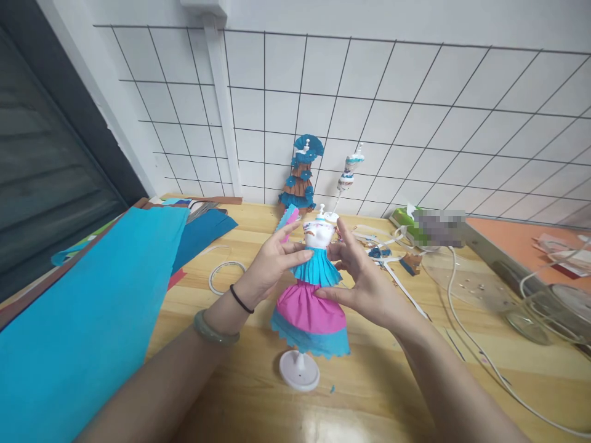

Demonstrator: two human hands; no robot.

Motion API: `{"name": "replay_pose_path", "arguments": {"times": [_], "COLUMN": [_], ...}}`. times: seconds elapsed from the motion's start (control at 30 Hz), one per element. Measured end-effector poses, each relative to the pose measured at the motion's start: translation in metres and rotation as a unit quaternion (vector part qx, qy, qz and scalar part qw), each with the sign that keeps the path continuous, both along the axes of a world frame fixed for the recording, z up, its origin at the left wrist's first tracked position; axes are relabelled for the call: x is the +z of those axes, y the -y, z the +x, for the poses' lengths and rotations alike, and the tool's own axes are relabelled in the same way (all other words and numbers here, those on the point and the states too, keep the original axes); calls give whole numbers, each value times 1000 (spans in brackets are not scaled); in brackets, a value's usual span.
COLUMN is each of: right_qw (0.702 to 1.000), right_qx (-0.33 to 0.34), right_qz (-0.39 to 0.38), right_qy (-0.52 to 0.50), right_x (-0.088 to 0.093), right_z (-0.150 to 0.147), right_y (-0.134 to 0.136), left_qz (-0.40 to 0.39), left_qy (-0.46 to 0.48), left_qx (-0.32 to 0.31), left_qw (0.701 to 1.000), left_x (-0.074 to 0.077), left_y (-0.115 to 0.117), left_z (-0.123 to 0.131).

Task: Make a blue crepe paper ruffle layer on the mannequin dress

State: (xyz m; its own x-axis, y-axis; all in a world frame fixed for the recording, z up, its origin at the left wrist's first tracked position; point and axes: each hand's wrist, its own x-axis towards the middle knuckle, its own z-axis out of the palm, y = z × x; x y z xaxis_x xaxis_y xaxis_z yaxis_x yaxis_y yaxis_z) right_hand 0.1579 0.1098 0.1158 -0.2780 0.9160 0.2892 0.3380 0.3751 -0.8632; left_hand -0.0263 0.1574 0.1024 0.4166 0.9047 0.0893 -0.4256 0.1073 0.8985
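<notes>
A small white mannequin [318, 236] stands on a round white base [300, 371], leaning slightly. It wears a paper dress: a pleated blue frill [316, 267] at the waist and a pink skirt [309, 307] below, edged with a zigzag-cut blue band [318, 339]. My left hand [272, 261] grips its left side, thumb at the top of the frill and the other fingers beside and behind. On the other side my right hand [362, 280] holds the dress, thumb against the pink skirt, index finger raised, remaining fingers curled at the frill's edge and partly hidden.
Blue paper sheets [101, 307] pile up on the left beside a tape roll [226, 278]. Behind stand a blue-and-brown dressed mannequin [302, 178] and a bare one [351, 169] near the wall. Paper scraps [381, 252], a white cable [462, 326] and a clear jar [530, 320] lie right.
</notes>
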Motion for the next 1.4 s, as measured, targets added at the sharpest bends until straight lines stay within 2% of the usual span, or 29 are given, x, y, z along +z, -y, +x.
{"name": "replay_pose_path", "arguments": {"times": [0.13, 0.23, 0.37, 0.47, 0.67, 0.87, 1.03, 1.1, 1.2, 1.3, 1.4], "right_qw": [993, 977, 963, 963, 964, 990, 997, 997, 989, 982, 981], "right_qx": [25, -2, -35, -26, 38, 28, 16, 36, 66, 18, -21], "right_qz": [-43, -89, -110, -105, -88, 9, 59, 39, -28, -60, -54], "right_qy": [-106, -196, -242, -245, -249, -141, -52, -61, -126, -181, -184], "right_x": [3, 1, 0, 0, -4, -8, -6, -4, 0, 4, 9], "right_z": [3, 3, 0, -3, -5, -5, -5, -1, 6, 8, 4], "right_y": [-2, -6, -8, -8, -8, -4, -1, -1, -3, -4, -1], "left_qz": [-1, -10, -13, -12, -39, -47, -49, -44, -22, 34, 108], "left_qy": [13, 19, 29, 47, 74, 84, 81, 84, 63, -7, -88], "left_qx": [-9, -28, -52, -76, -96, -82, -68, -55, -28, 6, 38], "left_qw": [1000, 999, 998, 996, 992, 992, 993, 994, 997, 999, 989], "left_x": [2, 3, 1, -3, -4, -6, -7, -4, 6, 16, 24], "left_y": [0, 0, 0, 0, 0, -1, -3, -2, 4, 17, 32], "left_z": [-1, -1, -1, -1, 0, 1, 0, -1, 0, 5, 11]}}
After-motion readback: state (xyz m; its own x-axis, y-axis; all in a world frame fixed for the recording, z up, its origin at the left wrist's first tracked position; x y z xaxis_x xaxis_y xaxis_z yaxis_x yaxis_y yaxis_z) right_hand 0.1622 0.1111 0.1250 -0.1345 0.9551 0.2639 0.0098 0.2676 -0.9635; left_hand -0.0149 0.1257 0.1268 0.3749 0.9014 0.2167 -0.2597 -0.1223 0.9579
